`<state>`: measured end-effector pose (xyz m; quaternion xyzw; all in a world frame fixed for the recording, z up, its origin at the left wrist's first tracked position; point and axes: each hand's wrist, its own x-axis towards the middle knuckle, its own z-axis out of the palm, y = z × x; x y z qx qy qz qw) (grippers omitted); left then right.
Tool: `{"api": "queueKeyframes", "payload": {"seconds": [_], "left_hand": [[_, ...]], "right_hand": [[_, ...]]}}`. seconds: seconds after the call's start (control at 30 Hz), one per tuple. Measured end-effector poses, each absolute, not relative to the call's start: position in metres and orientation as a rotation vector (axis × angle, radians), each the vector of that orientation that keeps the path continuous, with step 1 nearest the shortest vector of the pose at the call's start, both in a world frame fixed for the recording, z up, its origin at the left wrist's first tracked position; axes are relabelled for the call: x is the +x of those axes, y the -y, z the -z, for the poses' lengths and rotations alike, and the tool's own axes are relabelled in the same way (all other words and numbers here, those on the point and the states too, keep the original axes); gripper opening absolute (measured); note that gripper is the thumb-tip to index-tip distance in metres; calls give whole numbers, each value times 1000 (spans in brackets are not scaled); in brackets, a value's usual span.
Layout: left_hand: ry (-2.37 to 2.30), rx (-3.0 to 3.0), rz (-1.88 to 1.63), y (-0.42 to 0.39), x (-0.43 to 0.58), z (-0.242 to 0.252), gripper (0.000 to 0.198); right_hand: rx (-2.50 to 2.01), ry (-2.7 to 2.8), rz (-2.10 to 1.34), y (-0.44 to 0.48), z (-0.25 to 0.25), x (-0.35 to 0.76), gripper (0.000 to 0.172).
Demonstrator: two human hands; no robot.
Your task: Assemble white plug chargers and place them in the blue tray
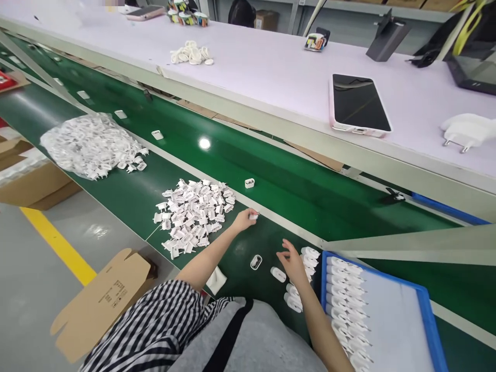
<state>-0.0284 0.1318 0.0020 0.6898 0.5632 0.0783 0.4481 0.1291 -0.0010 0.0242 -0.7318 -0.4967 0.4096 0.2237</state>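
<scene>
My left hand (245, 219) reaches out over the green conveyor belt (271, 170), its fingers pinched on a small white charger part beside a loose pile of white plug parts (194, 214). My right hand (291, 262) hovers with fingers spread over a short row of white charger shells (306, 268) at the belt's near edge. It holds nothing. A single white shell (278, 274) and a face-up shell (256, 262) lie between my hands. A blue tray (428, 310) with a column of finished chargers (343, 299) stands to the right.
A plastic bag of white parts (91, 144) lies further left on the belt. Single shells (249, 183) ride the belt's far lane. A phone (358, 106), a white plug (465, 132) and rings (191, 54) sit on the white bench. Cardboard boxes (104, 299) stand on the floor.
</scene>
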Motion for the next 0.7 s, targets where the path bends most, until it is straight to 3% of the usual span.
{"api": "queueKeyframes", "payload": {"seconds": [0.1, 0.2, 0.3, 0.4, 0.47, 0.57, 0.7], "left_hand": [[-1074, 1491, -324, -85, -25, -10, 44], [-1115, 1461, -351, -43, -19, -16, 46], [-1305, 1617, -432, -13, -11, -19, 45], [-1261, 1781, -428, 4, -9, -21, 58], [-1341, 1775, -387, 11, -14, -21, 63], [-1609, 1701, -218, 14, -22, -12, 58], [-1566, 1828, -21, 7, -23, 9, 31]], "right_hand": [[-1823, 1374, -1280, -6, -22, 123, 54], [-1638, 1459, -1512, -8, -22, 116, 57], [-1597, 1445, -1567, -7, -24, 110, 47], [-1765, 1483, -1431, -3, -25, 107, 29], [-1884, 1492, -1373, 0, -23, 108, 26], [-1945, 1446, -1405, 2, -17, 114, 30], [-2009, 1645, -1271, 1, -7, 119, 24]]}}
